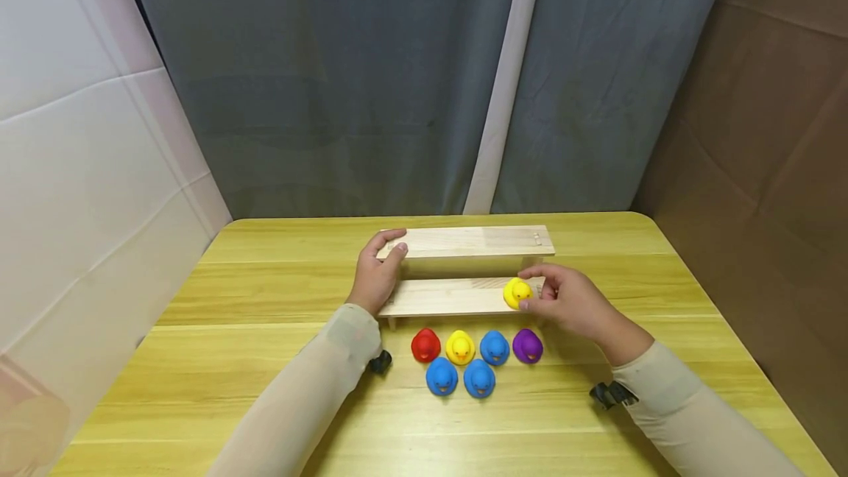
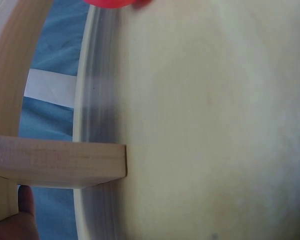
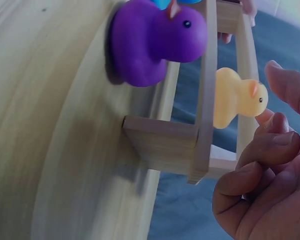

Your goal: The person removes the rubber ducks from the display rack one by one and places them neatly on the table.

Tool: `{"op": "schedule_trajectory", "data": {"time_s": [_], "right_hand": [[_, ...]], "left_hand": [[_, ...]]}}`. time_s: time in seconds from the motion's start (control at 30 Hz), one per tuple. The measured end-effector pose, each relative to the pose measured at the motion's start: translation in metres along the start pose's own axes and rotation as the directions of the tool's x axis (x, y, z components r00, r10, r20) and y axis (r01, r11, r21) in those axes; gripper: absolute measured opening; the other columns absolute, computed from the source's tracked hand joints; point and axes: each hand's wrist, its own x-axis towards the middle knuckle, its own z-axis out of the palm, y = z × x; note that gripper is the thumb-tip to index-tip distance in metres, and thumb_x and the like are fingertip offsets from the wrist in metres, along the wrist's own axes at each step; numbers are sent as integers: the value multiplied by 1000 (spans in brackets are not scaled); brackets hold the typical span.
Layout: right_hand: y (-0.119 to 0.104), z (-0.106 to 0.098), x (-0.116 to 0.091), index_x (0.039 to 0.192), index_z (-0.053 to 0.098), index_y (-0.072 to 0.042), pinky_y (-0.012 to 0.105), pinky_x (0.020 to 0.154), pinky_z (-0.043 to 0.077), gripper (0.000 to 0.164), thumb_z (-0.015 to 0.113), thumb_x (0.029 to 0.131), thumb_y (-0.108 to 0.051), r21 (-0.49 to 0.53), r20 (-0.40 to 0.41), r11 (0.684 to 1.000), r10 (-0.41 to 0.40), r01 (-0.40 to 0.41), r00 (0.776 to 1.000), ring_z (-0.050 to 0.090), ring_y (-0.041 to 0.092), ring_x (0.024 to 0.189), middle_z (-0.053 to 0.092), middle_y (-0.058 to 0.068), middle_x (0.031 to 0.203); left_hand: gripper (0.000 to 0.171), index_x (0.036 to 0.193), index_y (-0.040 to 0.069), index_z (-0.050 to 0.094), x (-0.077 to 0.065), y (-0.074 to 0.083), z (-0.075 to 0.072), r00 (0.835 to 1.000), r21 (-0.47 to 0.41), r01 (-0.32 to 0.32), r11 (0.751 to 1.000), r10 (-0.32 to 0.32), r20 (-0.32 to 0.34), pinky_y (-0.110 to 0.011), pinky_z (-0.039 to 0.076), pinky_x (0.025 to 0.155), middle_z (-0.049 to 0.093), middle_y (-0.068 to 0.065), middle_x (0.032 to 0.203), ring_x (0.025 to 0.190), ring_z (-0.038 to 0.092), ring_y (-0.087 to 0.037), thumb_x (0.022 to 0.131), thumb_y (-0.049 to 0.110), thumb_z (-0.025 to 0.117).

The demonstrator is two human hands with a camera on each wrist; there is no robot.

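A two-tier wooden stand (image 1: 473,243) sits on the table, its upper board behind and above the lower board (image 1: 444,297). My left hand (image 1: 376,271) holds the left end of the upper board, thumb and fingers around it. A yellow rubber duck (image 1: 516,293) stands upright on the right end of the lower board. Beside this duck is my right hand (image 1: 573,304). In the right wrist view a gap shows between the thumb (image 3: 286,85) and the yellow duck (image 3: 230,97); other fingers are bent, and whether the index fingertip touches it I cannot tell.
In front of the stand, a row holds a red duck (image 1: 425,345), a yellow duck (image 1: 460,348), a blue duck (image 1: 495,348) and a purple duck (image 1: 528,346). Nearer me sit two more blue ducks (image 1: 442,377). A grey curtain (image 1: 331,94) hangs behind the table (image 1: 232,359).
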Motion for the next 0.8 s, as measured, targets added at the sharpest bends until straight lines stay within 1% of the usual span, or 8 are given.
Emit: {"op": "schedule_trajectory", "data": {"time_s": [0.3,0.43,0.63,0.8], "right_hand": [[7,2,3,133,67,-1,24,52,34,48,84,90,-14,-4,15,1000,18,-18,1000,43,14,61,46,1,70],[8,4,4,131,68,-1,24,52,34,47,84,89,-14,2,23,1000,21,-21,1000,43,14,61,46,0,70],[12,6,5,129,69,-3,23,51,33,45,85,89,-14,-9,26,999,36,-36,999,43,14,60,47,0,70],[12,6,4,127,69,-3,24,51,34,43,85,88,-14,-19,25,1000,19,-19,1000,43,15,60,47,0,69]], "left_hand": [[29,133,11,69,-1,3,1,1000,4,1,1000,-1,-3,-42,36,119,62,-9,143,135,53,-21,105,16,62],[29,132,11,69,-1,2,1,1000,8,-6,1000,7,-8,-43,35,120,62,-9,143,136,53,-22,105,16,61],[28,132,12,69,-1,2,1,1000,7,-1,1000,1,-9,-42,35,120,62,-8,143,136,52,-21,105,16,62],[28,132,12,69,0,1,1,1000,4,-1,1000,1,-6,-42,35,120,62,-9,142,135,53,-21,105,16,62]]}}
